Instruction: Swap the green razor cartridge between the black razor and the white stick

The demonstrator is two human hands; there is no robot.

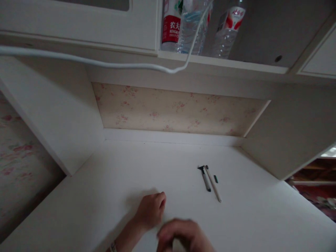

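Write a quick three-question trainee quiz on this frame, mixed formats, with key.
1. True or false: the T-shaped tool lies apart from both the left hand and the right hand.
2. In the picture, what lies just right of the white stick? A: bottle; B: dark piece; C: cable.
3. Fill in: a bracelet shows on the ____ wrist.

Key: 1. True. 2. B. 3. Left.

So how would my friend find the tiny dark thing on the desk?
On the white desk, beyond the right hand, lies a long pale stick. Just right of it is the tiny dark piece, far shorter than the stick or the T-headed tool.
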